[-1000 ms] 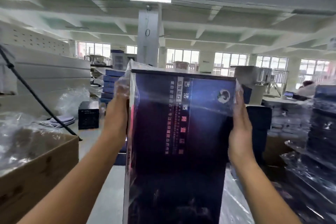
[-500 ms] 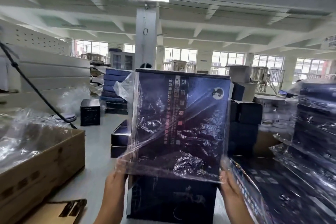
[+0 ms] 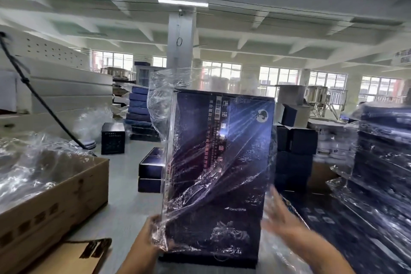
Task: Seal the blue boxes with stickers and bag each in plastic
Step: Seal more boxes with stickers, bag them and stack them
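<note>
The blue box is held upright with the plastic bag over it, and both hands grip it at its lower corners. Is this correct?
Not quite. Only the left hand grips the blue box, at its lower left corner, through the plastic bag. The right hand is open, fingers spread, beside the lower right edge, as the head view shows. The rest is correct.

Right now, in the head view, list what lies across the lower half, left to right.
cardboard carton → left hand → blue box → right hand → stack of bagged boxes
</note>
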